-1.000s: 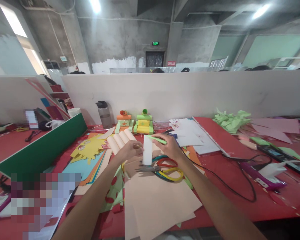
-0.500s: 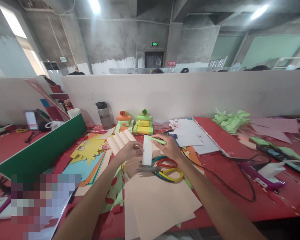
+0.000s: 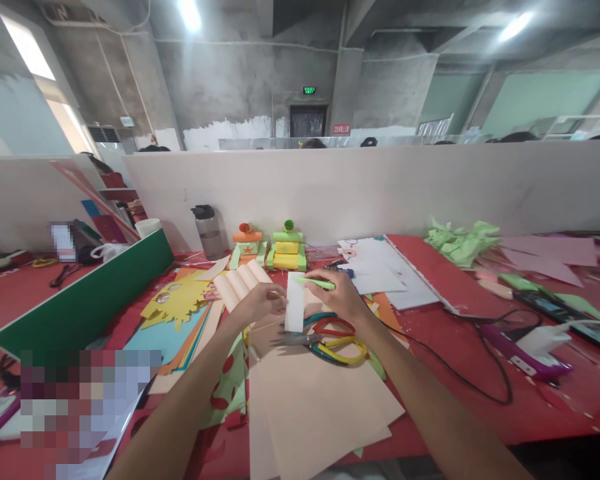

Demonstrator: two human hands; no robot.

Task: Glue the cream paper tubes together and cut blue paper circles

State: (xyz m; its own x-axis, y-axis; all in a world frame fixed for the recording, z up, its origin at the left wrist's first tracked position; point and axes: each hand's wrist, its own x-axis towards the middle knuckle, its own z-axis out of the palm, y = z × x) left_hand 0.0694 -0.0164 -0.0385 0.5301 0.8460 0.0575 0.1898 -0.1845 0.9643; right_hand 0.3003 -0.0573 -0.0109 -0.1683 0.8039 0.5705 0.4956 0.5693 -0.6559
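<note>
My left hand (image 3: 261, 303) pinches the left edge of a narrow white paper strip (image 3: 295, 304), held upright above the beige sheets (image 3: 325, 413). My right hand (image 3: 341, 288) is closed around a light green pen (image 3: 323, 284), whose tip points left and meets the upper part of the strip. Just below the strip lie scissors (image 3: 300, 339) with yellow and red handles, on top of the sheets; teal handles show beneath them. Behind my left hand is a row of rolled beige paper tubes (image 3: 239, 283).
Two small paper models, one orange (image 3: 248, 248) and one green (image 3: 287, 248), stand by the white partition (image 3: 350, 193). A bottle (image 3: 207, 233) is left of them. Coloured paper (image 3: 155, 340) lies at left. A black cable (image 3: 460, 381) and purple power strip (image 3: 525, 353) lie at right.
The pen's tip has shifted slightly down on the strip, and the pen lies a little flatter. My left hand and the strip stay nearly still.
</note>
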